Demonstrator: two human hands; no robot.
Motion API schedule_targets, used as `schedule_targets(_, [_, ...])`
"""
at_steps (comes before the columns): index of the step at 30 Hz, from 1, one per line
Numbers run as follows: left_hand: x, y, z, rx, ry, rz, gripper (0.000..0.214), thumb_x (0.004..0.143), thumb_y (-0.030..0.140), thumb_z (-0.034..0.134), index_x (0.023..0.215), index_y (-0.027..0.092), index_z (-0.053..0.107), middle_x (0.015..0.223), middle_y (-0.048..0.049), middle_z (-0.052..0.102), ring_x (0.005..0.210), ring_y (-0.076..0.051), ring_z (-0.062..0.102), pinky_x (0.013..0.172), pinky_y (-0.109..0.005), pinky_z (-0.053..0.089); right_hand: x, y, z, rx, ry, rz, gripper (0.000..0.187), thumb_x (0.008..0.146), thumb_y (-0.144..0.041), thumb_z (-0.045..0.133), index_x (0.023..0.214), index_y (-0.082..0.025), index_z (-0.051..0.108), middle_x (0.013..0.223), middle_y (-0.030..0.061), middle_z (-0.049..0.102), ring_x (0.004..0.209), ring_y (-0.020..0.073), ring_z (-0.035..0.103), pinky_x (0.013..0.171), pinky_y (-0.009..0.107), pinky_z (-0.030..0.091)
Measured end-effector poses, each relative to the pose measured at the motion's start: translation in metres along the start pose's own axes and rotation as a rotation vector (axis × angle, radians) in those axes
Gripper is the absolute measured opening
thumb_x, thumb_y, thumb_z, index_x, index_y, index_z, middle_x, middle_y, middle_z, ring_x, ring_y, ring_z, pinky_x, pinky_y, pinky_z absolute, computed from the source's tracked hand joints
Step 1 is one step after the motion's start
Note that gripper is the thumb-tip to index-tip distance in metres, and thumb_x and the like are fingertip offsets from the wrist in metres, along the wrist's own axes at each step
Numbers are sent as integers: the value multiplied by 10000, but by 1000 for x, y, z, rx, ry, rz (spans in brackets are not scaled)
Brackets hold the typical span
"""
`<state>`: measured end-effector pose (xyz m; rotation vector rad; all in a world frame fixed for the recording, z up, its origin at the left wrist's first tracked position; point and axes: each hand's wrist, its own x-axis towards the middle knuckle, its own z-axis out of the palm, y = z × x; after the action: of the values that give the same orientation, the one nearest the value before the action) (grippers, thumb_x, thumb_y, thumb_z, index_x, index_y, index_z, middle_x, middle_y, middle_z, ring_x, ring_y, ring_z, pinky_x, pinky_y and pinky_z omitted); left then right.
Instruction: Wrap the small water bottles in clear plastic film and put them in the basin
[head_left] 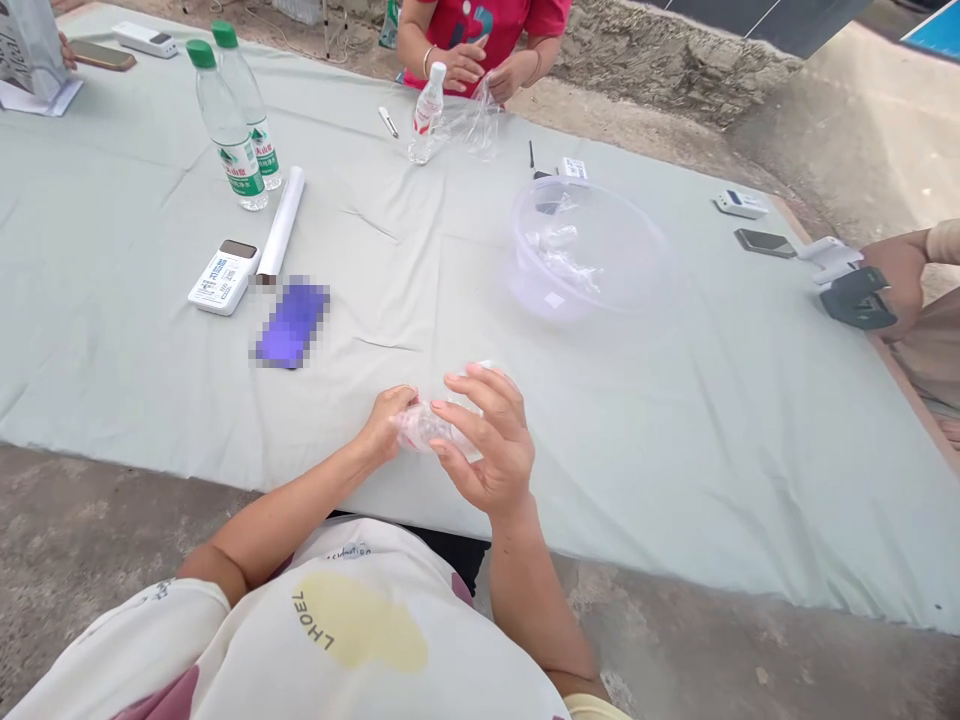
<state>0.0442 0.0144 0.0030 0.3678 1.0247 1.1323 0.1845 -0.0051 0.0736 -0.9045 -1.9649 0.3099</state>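
In front of my body, just above the near part of the table, my left hand (394,422) is closed around one end of a clear, crinkly plastic item (421,428) with faint reddish marks. Whether it is a bag or a soft bottle, I cannot tell. My right hand (491,440) is raised beside it on the right, fingers curved and apart, the thumb close to the plastic. A bit of white shows behind those fingertips. Nearest to both hands, up and to the left, lies a blurred purple phone-shaped thing (292,325).
A translucent basin (592,300) holding crumpled clear plastic stands ahead right. Left are two green-capped bottles (240,170), a white roll (283,225) and a white device (225,278). Opposite, another person's hands (510,75) handle clear plastic near a white-capped bottle (426,120). Another person sits right.
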Motion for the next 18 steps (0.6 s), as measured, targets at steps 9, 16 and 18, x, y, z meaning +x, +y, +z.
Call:
schedule_targets(9, [41, 17, 1, 45, -33, 128, 195, 726, 307, 652, 606, 175, 574, 649, 4, 598, 564, -107, 504, 561, -248, 395, 1, 22, 15, 177, 118, 106, 176, 824, -184, 682, 886, -287, 554, 966, 23, 696, 974, 255, 726, 815, 470, 610])
schedule_targets(16, [63, 14, -13, -180, -302, 205, 217, 800, 372, 708, 910, 189, 668, 1098, -62, 680, 948, -175, 628, 802, -311, 496, 33, 60, 29, 294, 394, 491, 187, 782, -220, 528, 945, -272, 452, 808, -25, 584, 864, 225, 723, 876, 483, 576])
schedule_targets(18, [68, 11, -18, -200, -300, 204, 321, 820, 378, 675, 1101, 226, 647, 1248, -72, 642, 1032, -192, 633, 844, -340, 503, 53, 79, 31, 281, 330, 529, 182, 761, -237, 499, 932, -265, 445, 815, -13, 578, 886, 232, 716, 868, 463, 572])
